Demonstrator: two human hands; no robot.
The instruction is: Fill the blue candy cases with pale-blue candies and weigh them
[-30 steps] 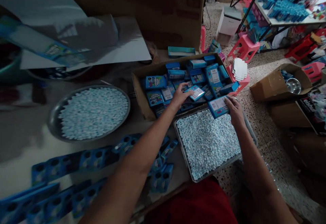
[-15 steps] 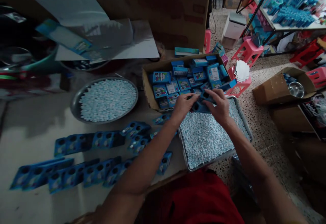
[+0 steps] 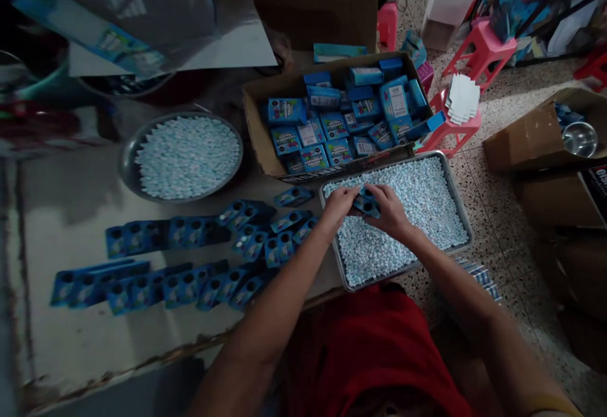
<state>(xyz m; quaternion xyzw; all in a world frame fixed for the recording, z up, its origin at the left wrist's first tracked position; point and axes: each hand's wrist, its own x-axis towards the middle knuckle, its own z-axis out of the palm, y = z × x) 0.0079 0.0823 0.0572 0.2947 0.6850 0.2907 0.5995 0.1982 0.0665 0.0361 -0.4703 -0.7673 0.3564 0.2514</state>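
Note:
Between my two hands is a small blue candy box (image 3: 366, 202) with a dark round hole in its face. My left hand (image 3: 342, 207) pinches its left side, and my right hand (image 3: 389, 212) has fingers and thumb around its right side. Both are above a metal tray (image 3: 469, 218) full of small pale blue and white candies (image 3: 403, 240). Behind the tray stands a cardboard carton (image 3: 260, 145) filled with blue printed candy boxes (image 3: 337, 151). To the left, rows of blue boxes with round holes (image 3: 177, 287) stand on the table.
A round metal bowl (image 3: 128, 167) of similar candies sits on the table (image 3: 61, 354) at left. White sheets (image 3: 227, 31) lie behind it. Pink stools (image 3: 450, 129) stand on the floor at right, one with white cards (image 3: 462, 98), near an open cardboard box (image 3: 521, 129).
My view has shifted, tilting lower. My hands have come closer in over the tray with the candy box, and my right hand's fingers have closed further around it.

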